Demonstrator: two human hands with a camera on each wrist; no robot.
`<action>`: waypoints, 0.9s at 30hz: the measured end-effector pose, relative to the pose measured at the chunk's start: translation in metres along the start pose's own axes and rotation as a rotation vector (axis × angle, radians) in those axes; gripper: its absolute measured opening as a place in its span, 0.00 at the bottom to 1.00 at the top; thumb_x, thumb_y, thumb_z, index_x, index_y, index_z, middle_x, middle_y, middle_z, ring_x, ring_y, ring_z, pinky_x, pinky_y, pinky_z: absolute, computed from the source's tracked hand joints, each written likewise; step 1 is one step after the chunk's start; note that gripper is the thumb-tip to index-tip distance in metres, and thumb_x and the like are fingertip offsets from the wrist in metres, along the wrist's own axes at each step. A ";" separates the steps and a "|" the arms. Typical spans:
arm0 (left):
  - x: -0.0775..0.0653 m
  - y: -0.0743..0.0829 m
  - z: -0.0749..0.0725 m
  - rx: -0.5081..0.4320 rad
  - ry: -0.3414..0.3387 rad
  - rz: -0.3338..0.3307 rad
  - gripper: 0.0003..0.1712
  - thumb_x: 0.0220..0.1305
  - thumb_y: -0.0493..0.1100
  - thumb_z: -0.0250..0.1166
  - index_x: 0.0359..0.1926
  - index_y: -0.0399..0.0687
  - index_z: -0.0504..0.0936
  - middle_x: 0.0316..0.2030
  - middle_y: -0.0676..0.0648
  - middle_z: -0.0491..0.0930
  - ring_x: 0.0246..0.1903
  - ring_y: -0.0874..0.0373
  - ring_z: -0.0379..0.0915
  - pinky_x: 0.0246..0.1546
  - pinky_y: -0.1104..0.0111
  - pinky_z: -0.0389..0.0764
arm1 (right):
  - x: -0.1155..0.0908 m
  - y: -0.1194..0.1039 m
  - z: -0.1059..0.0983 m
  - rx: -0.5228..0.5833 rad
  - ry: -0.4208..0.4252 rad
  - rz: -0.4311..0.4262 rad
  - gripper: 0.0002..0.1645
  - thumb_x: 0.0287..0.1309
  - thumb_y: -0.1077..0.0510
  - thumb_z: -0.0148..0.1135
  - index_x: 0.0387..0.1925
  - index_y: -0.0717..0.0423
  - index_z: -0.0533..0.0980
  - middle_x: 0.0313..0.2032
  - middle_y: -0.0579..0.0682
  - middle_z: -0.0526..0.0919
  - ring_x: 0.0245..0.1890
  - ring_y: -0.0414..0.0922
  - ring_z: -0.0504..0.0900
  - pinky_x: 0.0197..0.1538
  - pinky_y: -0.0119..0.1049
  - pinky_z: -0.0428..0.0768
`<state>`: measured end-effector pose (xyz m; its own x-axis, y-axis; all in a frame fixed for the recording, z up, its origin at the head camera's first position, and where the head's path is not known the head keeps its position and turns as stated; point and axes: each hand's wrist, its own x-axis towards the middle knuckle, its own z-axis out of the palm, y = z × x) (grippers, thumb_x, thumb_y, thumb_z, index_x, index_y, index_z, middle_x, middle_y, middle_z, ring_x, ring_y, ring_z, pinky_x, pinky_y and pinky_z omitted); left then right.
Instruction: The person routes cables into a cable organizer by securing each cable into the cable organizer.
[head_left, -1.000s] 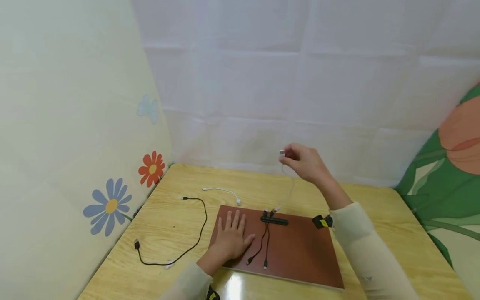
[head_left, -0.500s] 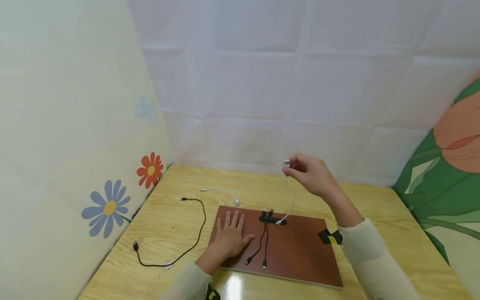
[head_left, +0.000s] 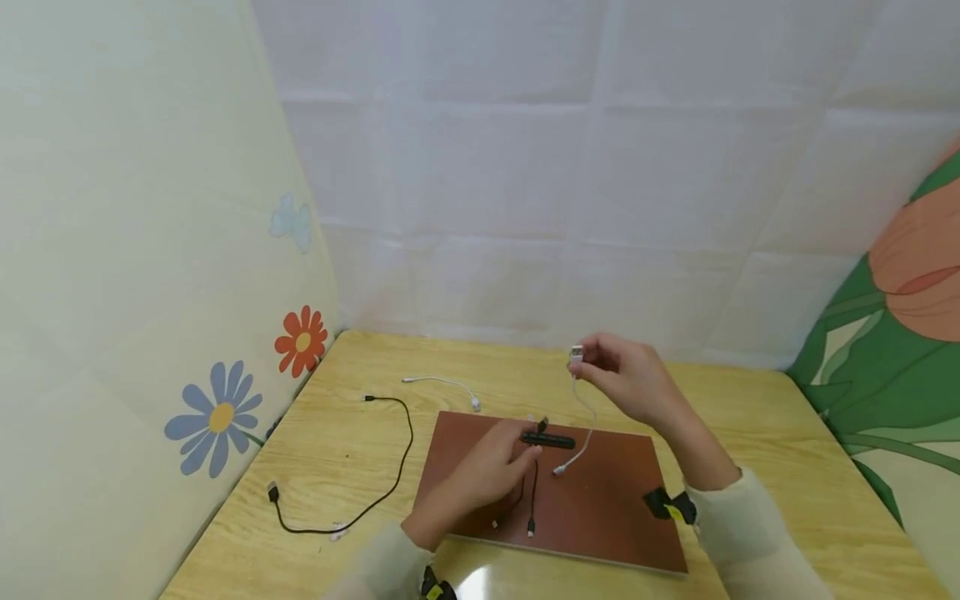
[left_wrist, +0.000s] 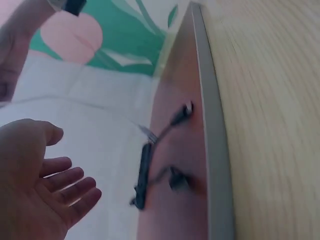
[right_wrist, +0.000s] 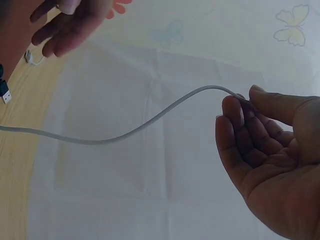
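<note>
My right hand (head_left: pixel 630 383) pinches the USB-plug end of a short white charging cable (right_wrist: pixel 160 117) between thumb and fingers. The cable hangs down in a curve, its lower plug (head_left: pixel 559 470) over the brown board (head_left: pixel 615 508). Above the board's left half, my left hand (head_left: pixel 487 467) hovers with loosely bent fingers and holds nothing; its fingertips overlap the left end of a black cable holder (head_left: pixel 555 441) in the head view. Two black cables sit in that holder, one plug (head_left: pixel 531 528) lying toward the board's near edge. The left hand partly hides the other.
Left of the board, a long black cable with a USB plug (head_left: pixel 273 492) curves across the wooden table (head_left: pixel 330 450). Another short white cable (head_left: pixel 476 405) lies behind the board. A white sheet (head_left: pixel 465 208) hangs at the back, with printed fabric on both sides.
My right hand has come down and slightly right with the white cable, whose lower plug left the holder and moved nearer. The left hand lifted off the board and moved toward the holder.
</note>
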<state>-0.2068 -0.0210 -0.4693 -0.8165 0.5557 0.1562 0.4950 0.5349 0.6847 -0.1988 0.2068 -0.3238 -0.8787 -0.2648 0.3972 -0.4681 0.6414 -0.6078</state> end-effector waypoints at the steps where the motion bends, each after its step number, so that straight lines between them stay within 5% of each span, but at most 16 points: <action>1: 0.001 0.007 0.000 -0.038 -0.004 0.019 0.28 0.78 0.53 0.54 0.70 0.42 0.71 0.62 0.43 0.75 0.56 0.52 0.75 0.54 0.59 0.80 | -0.002 -0.001 0.000 0.018 0.001 -0.005 0.05 0.67 0.55 0.67 0.41 0.50 0.81 0.32 0.42 0.85 0.30 0.38 0.83 0.34 0.33 0.79; 7: 0.004 0.041 -0.001 -0.229 0.002 0.104 0.28 0.79 0.54 0.53 0.72 0.46 0.68 0.60 0.45 0.77 0.49 0.63 0.79 0.47 0.72 0.80 | -0.006 -0.005 0.005 0.159 -0.013 -0.023 0.06 0.65 0.58 0.68 0.42 0.56 0.82 0.32 0.46 0.86 0.29 0.38 0.84 0.34 0.32 0.81; 13: 0.012 0.052 0.007 -0.301 0.053 0.235 0.15 0.78 0.49 0.55 0.57 0.47 0.77 0.54 0.48 0.81 0.51 0.65 0.79 0.49 0.74 0.80 | -0.006 0.006 0.013 0.289 -0.073 0.044 0.08 0.67 0.58 0.66 0.42 0.60 0.80 0.33 0.51 0.86 0.31 0.40 0.85 0.38 0.33 0.82; 22: 0.013 0.056 0.018 -0.376 0.085 0.109 0.09 0.75 0.48 0.61 0.44 0.48 0.80 0.35 0.53 0.85 0.34 0.71 0.79 0.36 0.75 0.81 | -0.002 0.026 0.022 0.389 -0.130 0.119 0.10 0.67 0.60 0.66 0.43 0.65 0.79 0.36 0.56 0.87 0.35 0.39 0.86 0.43 0.33 0.84; 27: 0.010 0.063 0.020 -0.626 0.001 0.034 0.10 0.75 0.45 0.60 0.43 0.42 0.79 0.32 0.49 0.86 0.28 0.68 0.82 0.35 0.62 0.87 | -0.006 0.027 0.023 0.382 -0.143 0.124 0.11 0.67 0.59 0.66 0.43 0.64 0.78 0.36 0.55 0.87 0.35 0.40 0.86 0.43 0.33 0.83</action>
<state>-0.1781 0.0312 -0.4394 -0.8041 0.5647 0.1857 0.2533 0.0428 0.9664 -0.2086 0.2092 -0.3582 -0.9221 -0.3167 0.2222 -0.3355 0.3687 -0.8669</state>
